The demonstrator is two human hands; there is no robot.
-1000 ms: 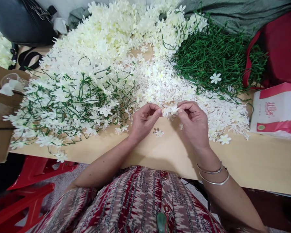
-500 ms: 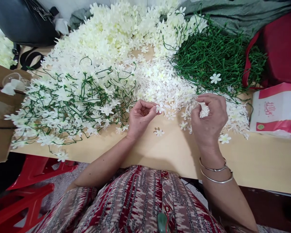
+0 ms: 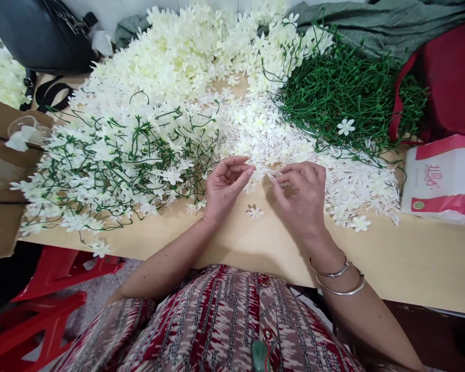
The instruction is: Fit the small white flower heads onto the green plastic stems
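My left hand (image 3: 228, 187) is pinched over the near edge of a pile of white artificial flowers. Half a second ago a white flower showed at its fingertips; now those petals barely stand out against the pile. My right hand (image 3: 303, 199), two silver bangles on its wrist, faces it, a small gap between the fingertips. Thin white stamen strands (image 3: 270, 173) show at its thumb and forefinger. Below, a single white flower (image 3: 254, 212) lies on the table. White flowers and stamens (image 3: 271, 135) spread just beyond both hands.
White flowers on green stems (image 3: 135, 150) are heaped to the left, with cream blossoms (image 3: 186, 51) behind. Bare green stems (image 3: 341, 93) pile at the back right, beside a red bag (image 3: 451, 82) and a white-and-pink packet (image 3: 442, 178). A black bag (image 3: 54, 39) stands back left.
My right hand has moved left and slightly down from the stamen pile, close to my left hand. My left hand stays in place, its flower now less visible.
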